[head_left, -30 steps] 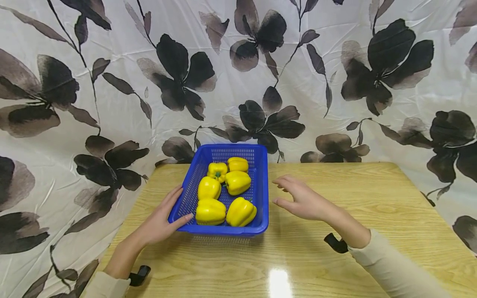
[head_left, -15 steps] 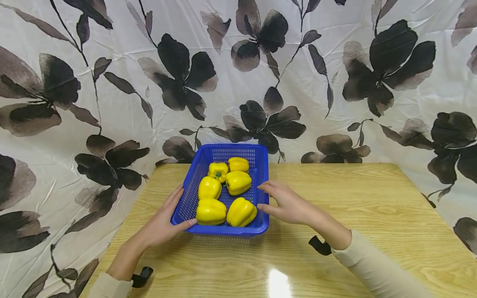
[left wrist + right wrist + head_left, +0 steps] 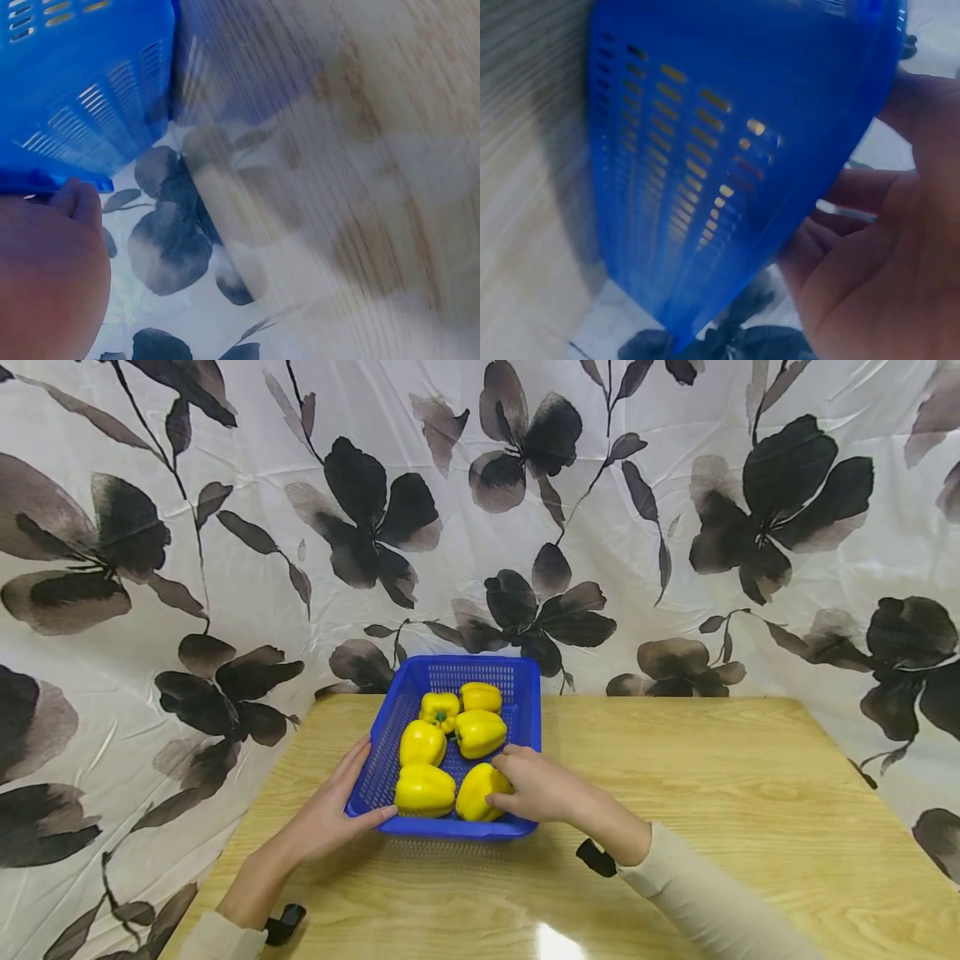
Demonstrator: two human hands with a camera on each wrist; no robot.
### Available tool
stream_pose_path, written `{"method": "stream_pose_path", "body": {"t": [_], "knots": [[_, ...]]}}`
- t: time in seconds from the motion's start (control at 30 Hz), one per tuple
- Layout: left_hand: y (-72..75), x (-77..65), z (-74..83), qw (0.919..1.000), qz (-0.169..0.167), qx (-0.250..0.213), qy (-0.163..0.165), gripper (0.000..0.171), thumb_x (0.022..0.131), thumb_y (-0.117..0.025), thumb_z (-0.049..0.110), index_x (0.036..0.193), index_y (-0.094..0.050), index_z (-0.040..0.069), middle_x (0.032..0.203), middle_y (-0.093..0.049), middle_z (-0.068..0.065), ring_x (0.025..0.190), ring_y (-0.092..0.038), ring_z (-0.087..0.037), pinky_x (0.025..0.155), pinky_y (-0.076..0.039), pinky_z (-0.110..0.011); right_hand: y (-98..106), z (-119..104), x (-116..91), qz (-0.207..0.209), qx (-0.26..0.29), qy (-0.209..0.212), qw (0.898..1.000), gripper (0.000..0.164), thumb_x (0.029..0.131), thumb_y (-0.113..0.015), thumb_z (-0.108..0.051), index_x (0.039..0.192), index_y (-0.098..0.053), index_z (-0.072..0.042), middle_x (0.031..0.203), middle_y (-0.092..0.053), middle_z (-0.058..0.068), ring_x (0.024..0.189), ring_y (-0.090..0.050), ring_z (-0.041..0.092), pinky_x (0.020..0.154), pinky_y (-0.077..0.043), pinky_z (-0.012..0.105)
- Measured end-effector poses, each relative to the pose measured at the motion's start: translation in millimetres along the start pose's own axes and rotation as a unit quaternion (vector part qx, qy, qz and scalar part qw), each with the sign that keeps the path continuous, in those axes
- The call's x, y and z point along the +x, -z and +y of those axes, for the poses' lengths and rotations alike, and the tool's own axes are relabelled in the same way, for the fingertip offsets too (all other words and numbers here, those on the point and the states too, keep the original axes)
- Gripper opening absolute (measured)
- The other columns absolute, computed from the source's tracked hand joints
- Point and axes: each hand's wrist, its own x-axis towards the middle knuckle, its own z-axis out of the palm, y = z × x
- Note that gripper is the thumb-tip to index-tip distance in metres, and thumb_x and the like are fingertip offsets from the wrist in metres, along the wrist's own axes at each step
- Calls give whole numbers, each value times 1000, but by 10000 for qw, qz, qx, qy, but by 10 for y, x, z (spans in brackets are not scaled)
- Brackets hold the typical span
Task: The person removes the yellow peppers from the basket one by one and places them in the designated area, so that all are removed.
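Note:
A blue plastic basket with slotted walls stands on the wooden table, with several yellow bell peppers in it. At its near left corner my left hand holds the rim, thumb over the edge and fingers along the outer side. My right hand reaches over the right rim, its fingers and thumb spread around the bell pepper at the near right. The fingertips overlap that pepper's right side in the head view. In the right wrist view the basket wall hides the pepper from the hand's side.
The wooden table extends to the right of the basket and in front of it. Behind hangs a white cloth with dark flowers. Each wrist carries a small black mount.
My right hand has moved left from beside the basket, over its right rim, to the near right bell pepper. My left hand stays at the corner, its thumb slightly farther over the rim.

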Motion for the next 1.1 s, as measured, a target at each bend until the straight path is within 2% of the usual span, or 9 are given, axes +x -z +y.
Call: {"method": "stream_pose_path", "body": {"t": [0.13,0.27,0.33,0.4,0.63,0.73,0.8,0.9,1.1], "knots": [[-4,-8,-5,10000,-27,-27,26,108,90,-72,55,166,-6,14,172,-3,-5,154,-15,-43,114,-23,-73,-63,-80,72,-273,-185,-375,9988,27,94,-75,-32,95,-68,-6,89,-57,4,81,-52,19,69,-45,33],[8,7,-3,10000,-7,-62,-25,108,91,-72,54,166,-7,13,172,-3,-4,154,-15,-42,115,-23,-72,-117,-139,150,-337,-300,-718,9964,48,94,-74,-37,120,-65,2,113,-60,12,90,-56,20,79,-51,35],[14,13,-6,10000,-2,-60,-36,108,90,-72,55,166,-7,13,172,-3,-4,155,-15,-42,115,-22,-72,-144,-160,189,-292,-274,-856,9955,63,94,-74,-38,136,-57,7,128,-57,17,96,-58,21,85,-53,37],[15,13,-11,10000,-25,-47,-5,108,90,-72,55,166,-6,14,173,-3,-4,155,-14,-42,115,-22,-73,-170,-170,228,-254,-199,-981,9947,73,94,-74,-39,142,-50,10,137,-53,23,100,-58,22,89,-54,39],[0,1,-36,10000,-51,-37,54,107,91,-71,55,166,-6,15,173,-2,-4,155,-14,-43,114,-22,-74,-253,-185,404,-283,305,-1423,9889,64,96,-72,-39,132,-56,11,127,-58,25,86,-56,25,74,-49,36],[-5,-4,-36,10000,-25,-40,26,107,91,-71,55,166,-7,14,173,-3,-4,154,-15,-43,114,-23,-74,-310,-194,469,-288,511,-1753,9828,75,96,-70,-42,142,-47,13,131,-59,26,96,-60,28,83,-53,39],[-7,-6,-29,10000,-21,-60,9,107,91,-72,54,166,-7,13,173,-3,-5,154,-15,-43,114,-23,-73,-350,-196,503,-237,674,-1972,9778,88,95,-70,-44,151,-34,14,131,-60,28,101,-62,30,89,-53,42],[-9,-5,-19,9999,-12,-111,-20,108,91,-72,54,166,-8,12,172,-4,-5,154,-15,-43,114,-23,-73,-398,-195,537,-160,875,-2203,9714,102,93,-72,-48,156,-20,15,125,-62,29,101,-62,30,93,-54,44],[-7,-12,-28,9999,12,-146,-41,107,91,-72,54,166,-8,12,172,-4,-5,154,-16,-43,114,-23,-73,-427,-188,572,-163,1152,-2321,9657,104,91,-75,-47,154,-22,15,128,-59,30,99,-60,28,92,-54,44]]}}
